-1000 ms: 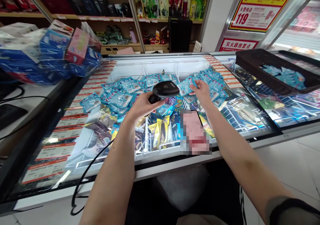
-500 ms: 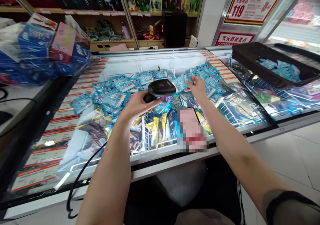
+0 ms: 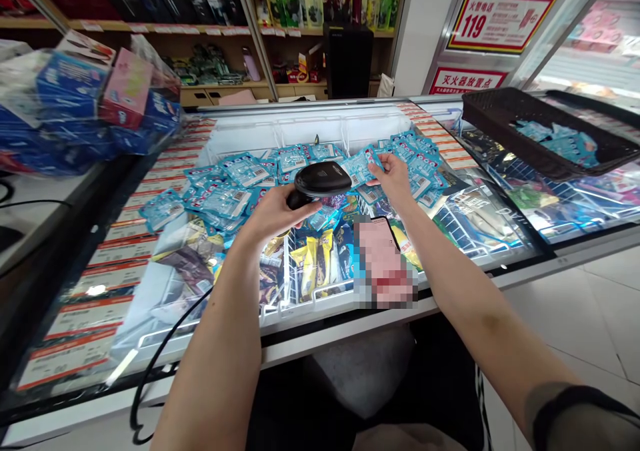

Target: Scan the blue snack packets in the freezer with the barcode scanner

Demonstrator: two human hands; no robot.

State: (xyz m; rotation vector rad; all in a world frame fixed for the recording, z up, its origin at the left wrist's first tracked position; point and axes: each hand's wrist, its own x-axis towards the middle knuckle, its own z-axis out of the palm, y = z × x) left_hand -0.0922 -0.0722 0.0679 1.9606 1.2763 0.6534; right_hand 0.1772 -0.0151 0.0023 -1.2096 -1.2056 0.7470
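My left hand is wrapped round the handle of a black barcode scanner, its head facing right over the freezer. In my right hand a blue packet is pinched by its right edge, just right of the scanner head. Many similar blue packets lie spread on the freezer's glass top, with a heap of packets to the left and another pile to the right. A phone, its screen blurred out, lies on the glass below my right hand.
Ice creams show through the freezer glass. A dark basket holding blue packets stands at the right. Bagged boxes sit at the left. The scanner's cable loops over the freezer's front edge. Shelves line the back.
Almost nothing differs. The blue packet and my right hand have shifted very slightly; the scanner stays in my left hand at the same place.
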